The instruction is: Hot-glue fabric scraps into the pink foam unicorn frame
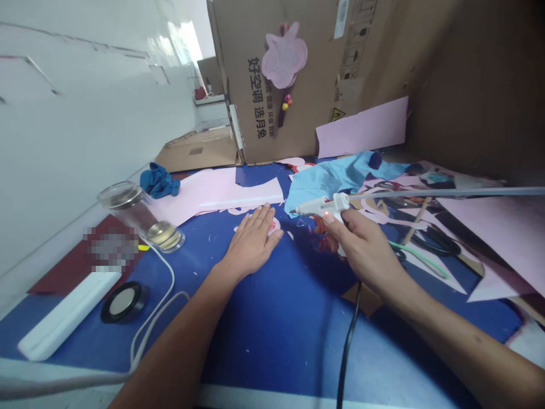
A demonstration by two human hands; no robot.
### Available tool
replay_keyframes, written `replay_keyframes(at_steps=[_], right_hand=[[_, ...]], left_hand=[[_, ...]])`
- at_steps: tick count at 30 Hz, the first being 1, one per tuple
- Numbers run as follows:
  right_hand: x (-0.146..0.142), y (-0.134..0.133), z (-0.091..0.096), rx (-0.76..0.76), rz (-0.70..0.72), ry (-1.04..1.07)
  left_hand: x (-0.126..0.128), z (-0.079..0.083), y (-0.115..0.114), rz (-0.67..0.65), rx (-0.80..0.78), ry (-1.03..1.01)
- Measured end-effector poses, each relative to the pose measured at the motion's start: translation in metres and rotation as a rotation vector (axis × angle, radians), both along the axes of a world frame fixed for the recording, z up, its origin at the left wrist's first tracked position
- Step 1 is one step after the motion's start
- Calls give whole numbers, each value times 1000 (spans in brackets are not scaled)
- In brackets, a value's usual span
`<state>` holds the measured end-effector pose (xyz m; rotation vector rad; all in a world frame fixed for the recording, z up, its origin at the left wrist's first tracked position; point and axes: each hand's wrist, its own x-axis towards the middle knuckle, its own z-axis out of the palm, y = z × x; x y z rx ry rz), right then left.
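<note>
My right hand is wrapped round a white hot glue gun, its nozzle pointing left. A small orange light glows on its body, and a long clear glue stick sticks out of its back. My left hand lies flat, fingers stretched out, on a small pink cut-out on the blue tabletop. Most of that piece is hidden under the palm. Just beyond the gun's nozzle spreads a light blue cloth.
Pink sheets lie behind my left hand. To the left stand a glass jar, a white power strip and a black round tin. Scissors and paper scraps crowd the right. A cardboard box rises behind.
</note>
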<state>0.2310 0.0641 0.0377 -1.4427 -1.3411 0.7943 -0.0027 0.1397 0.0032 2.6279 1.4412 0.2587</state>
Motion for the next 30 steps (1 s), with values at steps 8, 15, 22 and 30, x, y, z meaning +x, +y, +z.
replay_keyframes(at_steps=[8,15,22,30], right_hand=[[4,4,-2,-79,33,103],[-1,7,-9,-232,73,523],[-9,8,-13,-275,126,693],[-18,4,-14,-248,183,798]], left_hand=[[-7,-3,12,129,71,-163],[-16,17,15,381,282,-334],[4,35,-10,340,120,-492],[40,48,-77,155,-387,-644]])
